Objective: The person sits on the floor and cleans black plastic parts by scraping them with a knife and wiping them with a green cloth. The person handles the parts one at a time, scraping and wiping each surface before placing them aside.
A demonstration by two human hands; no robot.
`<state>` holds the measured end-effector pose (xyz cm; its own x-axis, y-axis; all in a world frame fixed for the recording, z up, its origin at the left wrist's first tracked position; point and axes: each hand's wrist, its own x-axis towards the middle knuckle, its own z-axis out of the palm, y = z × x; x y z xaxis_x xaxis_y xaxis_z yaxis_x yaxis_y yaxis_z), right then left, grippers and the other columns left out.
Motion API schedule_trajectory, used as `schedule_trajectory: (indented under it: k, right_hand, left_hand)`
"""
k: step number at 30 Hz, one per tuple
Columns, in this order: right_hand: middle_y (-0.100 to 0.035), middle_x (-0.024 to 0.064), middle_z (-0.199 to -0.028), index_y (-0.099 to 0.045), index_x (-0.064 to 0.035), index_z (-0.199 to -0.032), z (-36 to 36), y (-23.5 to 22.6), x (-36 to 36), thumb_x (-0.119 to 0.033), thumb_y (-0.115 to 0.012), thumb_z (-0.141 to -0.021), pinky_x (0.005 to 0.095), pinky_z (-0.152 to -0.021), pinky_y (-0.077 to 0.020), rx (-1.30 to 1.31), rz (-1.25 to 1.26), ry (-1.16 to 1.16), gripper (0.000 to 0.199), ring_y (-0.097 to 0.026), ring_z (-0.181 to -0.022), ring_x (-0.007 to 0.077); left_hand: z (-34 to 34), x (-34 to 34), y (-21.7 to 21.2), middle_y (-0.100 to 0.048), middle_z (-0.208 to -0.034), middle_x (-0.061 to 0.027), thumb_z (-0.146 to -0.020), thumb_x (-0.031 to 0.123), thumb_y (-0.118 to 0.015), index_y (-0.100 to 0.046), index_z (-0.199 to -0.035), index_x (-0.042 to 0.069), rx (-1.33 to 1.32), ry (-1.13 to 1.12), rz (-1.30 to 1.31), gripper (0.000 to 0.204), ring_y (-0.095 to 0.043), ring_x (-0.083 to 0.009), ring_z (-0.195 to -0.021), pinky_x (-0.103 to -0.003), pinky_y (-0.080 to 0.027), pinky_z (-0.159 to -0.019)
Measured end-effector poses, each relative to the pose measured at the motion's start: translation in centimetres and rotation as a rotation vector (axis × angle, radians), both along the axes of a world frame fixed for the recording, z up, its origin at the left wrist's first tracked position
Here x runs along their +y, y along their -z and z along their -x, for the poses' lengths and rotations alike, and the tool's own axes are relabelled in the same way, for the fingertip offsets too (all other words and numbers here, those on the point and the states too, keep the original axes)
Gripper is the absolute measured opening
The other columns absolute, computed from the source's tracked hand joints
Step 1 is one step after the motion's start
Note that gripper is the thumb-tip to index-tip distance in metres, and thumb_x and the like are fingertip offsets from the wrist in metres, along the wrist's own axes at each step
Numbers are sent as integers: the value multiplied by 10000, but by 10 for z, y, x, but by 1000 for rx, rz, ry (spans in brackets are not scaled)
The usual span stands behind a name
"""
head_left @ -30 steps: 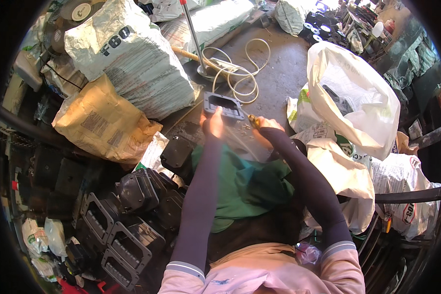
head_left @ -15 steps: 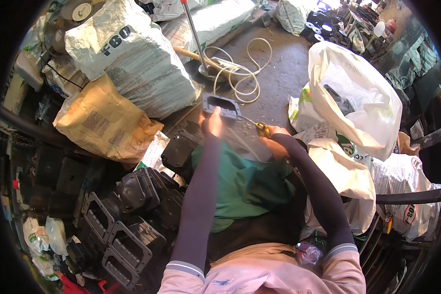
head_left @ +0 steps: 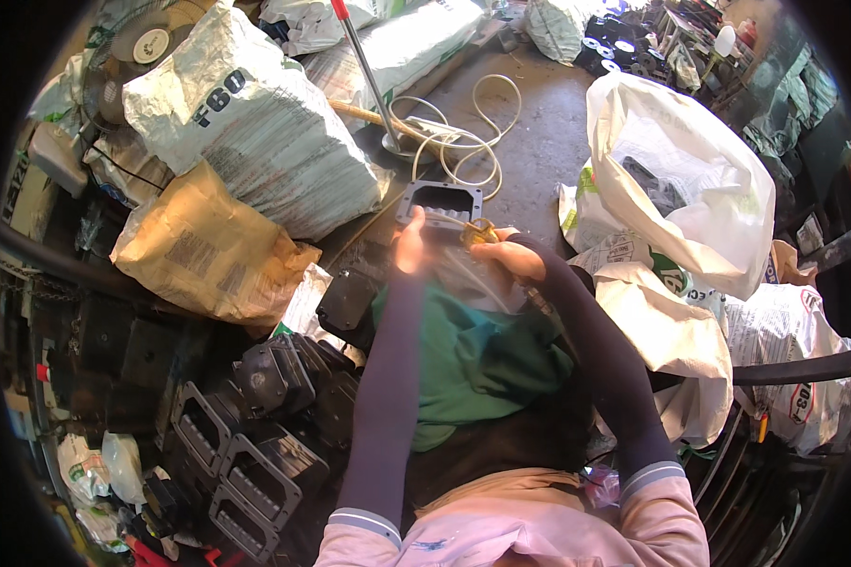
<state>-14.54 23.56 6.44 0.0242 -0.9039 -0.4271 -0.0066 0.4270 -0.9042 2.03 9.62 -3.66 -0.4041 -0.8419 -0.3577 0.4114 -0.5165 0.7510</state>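
Observation:
My left hand (head_left: 409, 244) grips the near left side of a dark grey rectangular plastic housing (head_left: 479, 196), its thumb over the rim. The open face of the housing is turned up toward me, and pale ribs show inside. In my right hand (head_left: 509, 255) is a gold-coloured air blow gun (head_left: 479, 232), fingers closed round it. It sits at the near right edge of the housing; I cannot tell whether they touch. A metal fitting (head_left: 539, 300) shows below my right wrist. Green cloth (head_left: 482, 359) lies over my lap beneath both forearms.
Several black housings (head_left: 255, 477) are piled at the lower left. A brown paper sack (head_left: 208, 250) and a big white sack (head_left: 255, 142) stand left. Pale hose (head_left: 496, 142) loops on the floor beside a metal pole (head_left: 364, 66). An opened white sack (head_left: 681, 180) stands right, dark pieces inside.
The housing has shifted slightly right and tilted so more of its inside shows. My right hand has moved left with the blow gun, up against or close to the housing.

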Motion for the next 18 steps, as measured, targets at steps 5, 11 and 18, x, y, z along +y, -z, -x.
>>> schedule_trajectory:
  k: [5, 11, 18]
  right_hand:
    - [-596, 14, -731, -621, -28, -1061, 3, 0, -10, -272, -624, -933, 301, -535, -455, 87, 12, 14, 276, -550, -586, 116]
    - [-667, 180, -776, -608, 1, -1116, -13, -13, 1, -308, -613, -898, 386, -598, -542, 558, 219, 131, 378, -695, -660, 251]
    - [-684, 252, -950, -620, -2, -1111, -13, -14, 11, -303, -598, -868, 448, -825, -513, 767, 72, 118, 387, -670, -927, 399]
  left_hand:
    - [6, 7, 3, -684, -1055, -117, -946, 358, -668, -601, -1187, 20, -166, -111, 98, 421, -685, -240, -902, -377, -560, -737]
    - [16, -5, 28, -683, -1037, -118, -939, 257, -683, -580, -1212, 7, -143, -144, 98, 385, -690, -223, -849, -338, -565, -692]
    - [13, -3, 30, -664, -1130, -151, -865, 70, -712, -565, -1261, -33, -146, -273, 172, 435, -657, -219, -980, -331, -526, -839]
